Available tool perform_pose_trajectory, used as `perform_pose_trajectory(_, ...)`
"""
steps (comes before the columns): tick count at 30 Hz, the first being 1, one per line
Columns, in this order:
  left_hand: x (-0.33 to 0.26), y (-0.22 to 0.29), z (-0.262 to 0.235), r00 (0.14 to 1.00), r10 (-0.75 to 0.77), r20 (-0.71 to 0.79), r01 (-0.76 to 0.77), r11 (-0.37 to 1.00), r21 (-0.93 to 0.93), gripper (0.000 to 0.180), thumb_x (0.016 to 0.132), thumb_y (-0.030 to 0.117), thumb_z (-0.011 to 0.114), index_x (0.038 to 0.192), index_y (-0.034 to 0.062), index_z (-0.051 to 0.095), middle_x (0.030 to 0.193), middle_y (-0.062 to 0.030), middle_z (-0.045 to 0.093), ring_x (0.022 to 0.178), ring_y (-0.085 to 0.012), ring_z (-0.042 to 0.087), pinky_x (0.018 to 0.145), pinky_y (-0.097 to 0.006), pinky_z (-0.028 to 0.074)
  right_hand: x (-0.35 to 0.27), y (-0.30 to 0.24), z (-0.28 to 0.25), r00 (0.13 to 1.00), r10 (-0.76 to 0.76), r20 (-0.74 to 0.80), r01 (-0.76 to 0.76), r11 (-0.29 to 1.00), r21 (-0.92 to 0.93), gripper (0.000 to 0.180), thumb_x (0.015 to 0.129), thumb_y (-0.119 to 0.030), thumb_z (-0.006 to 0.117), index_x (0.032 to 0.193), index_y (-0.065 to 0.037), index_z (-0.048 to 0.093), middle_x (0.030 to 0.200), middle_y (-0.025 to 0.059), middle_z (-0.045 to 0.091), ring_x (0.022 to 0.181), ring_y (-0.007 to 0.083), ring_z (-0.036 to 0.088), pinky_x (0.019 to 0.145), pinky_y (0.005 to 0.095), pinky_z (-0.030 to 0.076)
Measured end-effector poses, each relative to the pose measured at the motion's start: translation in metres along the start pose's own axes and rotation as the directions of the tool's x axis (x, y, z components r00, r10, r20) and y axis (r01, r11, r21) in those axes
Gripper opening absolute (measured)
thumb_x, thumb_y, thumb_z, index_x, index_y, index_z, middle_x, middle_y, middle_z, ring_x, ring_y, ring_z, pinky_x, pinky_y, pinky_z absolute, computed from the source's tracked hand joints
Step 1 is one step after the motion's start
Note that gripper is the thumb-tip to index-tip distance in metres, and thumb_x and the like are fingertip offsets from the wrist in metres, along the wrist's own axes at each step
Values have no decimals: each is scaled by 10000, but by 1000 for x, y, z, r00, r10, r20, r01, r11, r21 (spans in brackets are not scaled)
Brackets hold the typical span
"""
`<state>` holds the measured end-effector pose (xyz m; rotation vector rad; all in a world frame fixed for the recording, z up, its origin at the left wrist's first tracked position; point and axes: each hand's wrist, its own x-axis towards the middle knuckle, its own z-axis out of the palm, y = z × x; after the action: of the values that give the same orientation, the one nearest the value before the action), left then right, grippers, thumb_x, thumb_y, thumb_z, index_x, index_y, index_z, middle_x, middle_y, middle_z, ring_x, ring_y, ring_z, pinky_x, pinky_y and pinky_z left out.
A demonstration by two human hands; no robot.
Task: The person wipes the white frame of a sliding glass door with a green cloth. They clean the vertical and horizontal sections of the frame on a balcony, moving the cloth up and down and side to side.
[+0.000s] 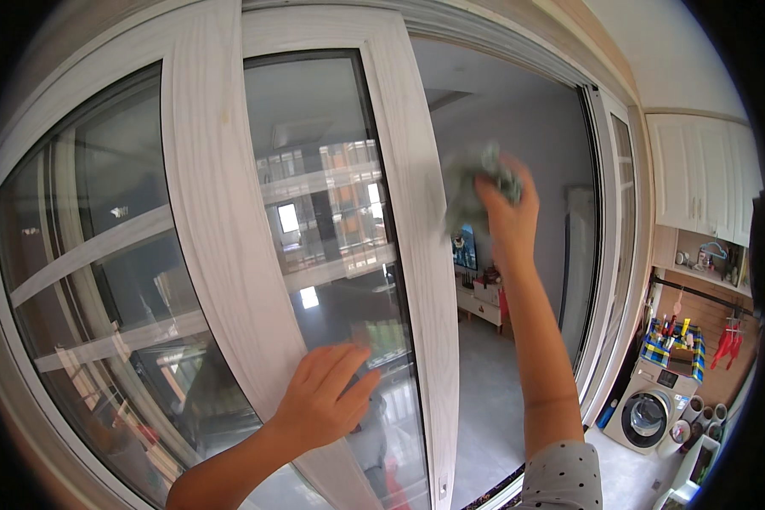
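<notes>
A sliding glass door with a white wood-grain frame (430, 357) fills the middle. My right hand (516, 212) grips a crumpled grey-green cloth (467, 191) beside the upper part of the door's right edge. Hand and cloth are smeared by motion, so I cannot tell whether the cloth touches the frame. Lower down, my left hand (327, 398) has its fingers stretched out and apart, holding nothing. It is at the glass pane (323, 110), near the inner edge of the frame; whether it touches is unclear.
Another glazed panel (102, 255) stands on the left. Through the opening are a white low cabinet (480, 308) and a screen (464, 246). At right are a washing machine (650, 416), white wall cupboards (697, 178), red gloves (726, 342) hanging and several pots on the floor.
</notes>
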<state>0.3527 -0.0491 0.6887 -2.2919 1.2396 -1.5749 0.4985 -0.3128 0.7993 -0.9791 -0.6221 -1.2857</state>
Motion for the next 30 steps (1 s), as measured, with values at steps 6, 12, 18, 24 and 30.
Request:
perform_pose_trajectory(6,-9,-19,8,999,18,27,-20,997,75,211,652,30,668,859,48,633,1086,-125,579,1003,-302,577,847,-418,465,141,-37,81,795,-545,-266,450,825,-342,313,752,-148,652,1034,-28,588,980,174,566,983,352,530,858,425,426)
perform_pose_trajectory(12,-14,-17,10,999,37,39,-42,991,129,183,651,40,669,828,44,625,1027,-120,588,963,-288,591,811,-405,483,190,-25,129,769,-521,-371,411,847,-337,311,750,-167,642,1006,4,596,1012,180,604,953,348,571,839,413,442)
perform_pose_trajectory(18,-12,-19,11,995,69,70,-81,979,185,133,681,70,641,806,40,607,958,-102,611,907,-252,603,813,-371,488,188,-23,158,708,-667,-231,487,699,-524,316,806,3,485,1105,-43,578,1101,183,592,1007,374,568,829,457,467)
perform_pose_trajectory(24,-12,-20,12,994,75,82,-90,976,200,176,650,87,677,812,47,618,930,-93,601,891,-241,595,798,-374,481,201,-13,185,683,-726,-82,646,653,-395,333,788,13,500,1115,25,564,1151,227,567,1092,386,516,925,445,427)
perform_pose_trajectory(30,-14,-18,9,988,81,128,-110,965,240,169,660,96,667,816,54,621,912,-77,606,880,-224,594,807,-356,471,204,0,205,603,-796,-57,670,544,-505,390,779,6,500,1165,46,534,1234,231,528,1142,390,485,974,433,398)
